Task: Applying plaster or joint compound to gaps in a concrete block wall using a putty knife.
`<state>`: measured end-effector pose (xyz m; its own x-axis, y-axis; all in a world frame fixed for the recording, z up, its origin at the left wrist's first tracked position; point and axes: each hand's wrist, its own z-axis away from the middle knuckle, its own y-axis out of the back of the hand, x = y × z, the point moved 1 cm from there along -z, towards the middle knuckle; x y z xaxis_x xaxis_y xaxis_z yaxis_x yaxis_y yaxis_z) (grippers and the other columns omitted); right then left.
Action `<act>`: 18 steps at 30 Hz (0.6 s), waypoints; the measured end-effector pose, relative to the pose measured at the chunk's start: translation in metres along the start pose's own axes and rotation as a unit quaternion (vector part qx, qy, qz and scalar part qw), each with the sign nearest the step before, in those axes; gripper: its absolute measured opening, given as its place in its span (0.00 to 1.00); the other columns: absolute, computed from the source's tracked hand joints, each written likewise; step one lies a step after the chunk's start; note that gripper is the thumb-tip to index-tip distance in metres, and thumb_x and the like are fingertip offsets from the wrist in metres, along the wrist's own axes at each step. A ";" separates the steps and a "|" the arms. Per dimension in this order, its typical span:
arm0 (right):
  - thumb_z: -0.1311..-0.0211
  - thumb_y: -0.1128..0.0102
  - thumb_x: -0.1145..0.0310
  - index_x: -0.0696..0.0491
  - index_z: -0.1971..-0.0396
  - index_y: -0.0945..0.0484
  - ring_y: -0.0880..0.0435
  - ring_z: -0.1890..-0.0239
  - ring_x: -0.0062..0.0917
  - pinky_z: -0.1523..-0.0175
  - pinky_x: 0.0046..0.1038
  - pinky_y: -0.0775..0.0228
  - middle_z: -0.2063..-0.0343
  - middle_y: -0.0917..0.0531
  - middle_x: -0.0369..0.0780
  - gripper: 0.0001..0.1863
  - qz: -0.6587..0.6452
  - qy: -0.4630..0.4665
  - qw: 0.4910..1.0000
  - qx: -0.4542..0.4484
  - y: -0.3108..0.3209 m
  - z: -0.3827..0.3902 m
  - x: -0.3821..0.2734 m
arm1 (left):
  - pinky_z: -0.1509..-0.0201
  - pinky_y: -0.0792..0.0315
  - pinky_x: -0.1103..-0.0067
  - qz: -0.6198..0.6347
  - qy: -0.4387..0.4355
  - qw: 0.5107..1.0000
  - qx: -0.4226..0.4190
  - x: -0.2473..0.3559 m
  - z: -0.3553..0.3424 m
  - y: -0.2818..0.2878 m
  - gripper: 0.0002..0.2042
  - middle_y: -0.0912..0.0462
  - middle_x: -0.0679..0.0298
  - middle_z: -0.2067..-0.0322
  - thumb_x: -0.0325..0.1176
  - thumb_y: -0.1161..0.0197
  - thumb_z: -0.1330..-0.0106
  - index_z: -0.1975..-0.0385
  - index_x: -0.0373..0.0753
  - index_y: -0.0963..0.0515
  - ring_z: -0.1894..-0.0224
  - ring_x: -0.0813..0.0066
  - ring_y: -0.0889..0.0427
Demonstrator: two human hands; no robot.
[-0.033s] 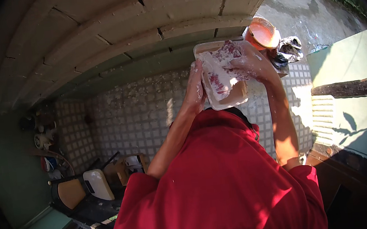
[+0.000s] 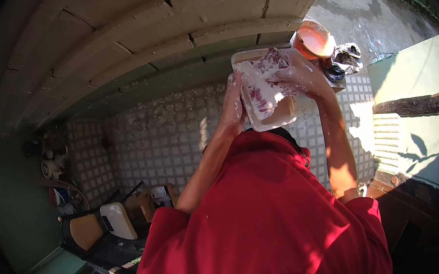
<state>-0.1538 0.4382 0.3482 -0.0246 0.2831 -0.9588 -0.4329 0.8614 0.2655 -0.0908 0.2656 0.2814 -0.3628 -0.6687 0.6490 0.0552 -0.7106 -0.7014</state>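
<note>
While both arms reach up and away from the red sleeves (image 2: 262, 229), the left hand (image 2: 234, 103) lies flat along the near edge of a pale rectangular tub (image 2: 282, 116), fingers together and smeared white, steadying rather than gripping it. Just beside it, the right hand (image 2: 299, 74) has its fingers curled over a wet white cloth with dark red blotches (image 2: 262, 86), pressing it down into the tub. Beyond the right hand, nearly touching its knuckles, stands an orange bowl (image 2: 314, 39), and just past that a crumpled dark rag (image 2: 346, 57). Under both hands runs a tiled surface of small pale squares (image 2: 165, 137), spattered with white.

As I judge it, the tub is the weak point: it is held by one flat palm only, and hard rubbing from the right could tip it or push it away from the left hand. Slick, soapy fingers make a slip more likely. A wide stroke of the right hand could also knock the orange bowl, since it stands so close
</note>
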 end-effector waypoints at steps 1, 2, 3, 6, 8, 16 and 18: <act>0.55 0.40 0.75 0.64 0.56 0.23 0.20 0.63 0.24 0.54 0.25 0.28 0.64 0.17 0.40 0.21 -0.032 -0.034 0.999 -0.012 -0.001 0.002 -0.005 | 0.40 0.29 0.71 -0.002 0.000 1.000 0.001 -0.001 0.000 0.001 0.28 0.29 0.61 0.43 0.54 0.54 0.27 0.37 0.40 0.41 0.43 0.70 0.26; 0.54 0.40 0.76 0.64 0.55 0.24 0.19 0.62 0.24 0.53 0.25 0.27 0.63 0.17 0.41 0.22 -0.063 -0.068 0.995 -0.026 -0.003 0.003 -0.011 | 0.40 0.29 0.71 -0.007 -0.005 1.000 -0.005 0.000 0.002 0.001 0.28 0.29 0.60 0.43 0.54 0.54 0.27 0.36 0.40 0.41 0.43 0.70 0.27; 0.54 0.40 0.76 0.64 0.55 0.24 0.19 0.62 0.24 0.53 0.25 0.27 0.63 0.17 0.41 0.22 -0.064 -0.065 0.996 -0.023 -0.003 0.003 -0.001 | 0.40 0.29 0.71 -0.012 -0.008 1.000 -0.016 0.000 0.002 0.000 0.28 0.30 0.60 0.43 0.54 0.54 0.27 0.36 0.40 0.41 0.43 0.70 0.27; 0.54 0.38 0.73 0.64 0.56 0.24 0.19 0.65 0.20 0.58 0.22 0.26 0.64 0.18 0.41 0.22 -0.203 -0.058 0.977 0.006 0.002 0.001 0.028 | 0.39 0.30 0.71 -0.013 -0.008 1.000 -0.007 -0.004 0.001 0.002 0.28 0.30 0.60 0.43 0.54 0.55 0.27 0.36 0.40 0.41 0.43 0.70 0.27; 0.52 0.40 0.74 0.64 0.54 0.26 0.18 0.63 0.20 0.57 0.22 0.25 0.64 0.17 0.41 0.22 -0.238 -0.098 0.966 0.001 0.010 0.007 0.030 | 0.39 0.30 0.71 0.000 -0.008 1.000 -0.011 -0.005 -0.001 0.003 0.28 0.30 0.61 0.43 0.54 0.55 0.27 0.36 0.40 0.41 0.42 0.70 0.27; 0.51 0.43 0.73 0.64 0.58 0.24 0.18 0.64 0.20 0.57 0.22 0.25 0.65 0.17 0.40 0.18 -0.232 -0.071 0.970 0.000 0.031 0.030 0.027 | 0.38 0.31 0.70 0.039 -0.001 0.999 -0.009 -0.016 -0.007 -0.009 0.27 0.28 0.60 0.44 0.54 0.55 0.27 0.38 0.39 0.38 0.43 0.69 0.27; 0.52 0.43 0.73 0.63 0.59 0.23 0.18 0.65 0.20 0.57 0.23 0.25 0.66 0.17 0.40 0.17 -0.180 -0.067 0.981 0.003 0.041 0.029 0.026 | 0.35 0.33 0.66 0.002 -0.022 1.000 -0.017 -0.020 -0.011 -0.023 0.32 0.31 0.56 0.40 0.57 0.59 0.27 0.34 0.37 0.42 0.40 0.63 0.29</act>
<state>-0.1463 0.4931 0.3368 0.2482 0.0136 -0.9686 -0.3859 0.9185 -0.0860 -0.0950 0.2975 0.2810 -0.3218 -0.6810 0.6578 0.0256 -0.7008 -0.7129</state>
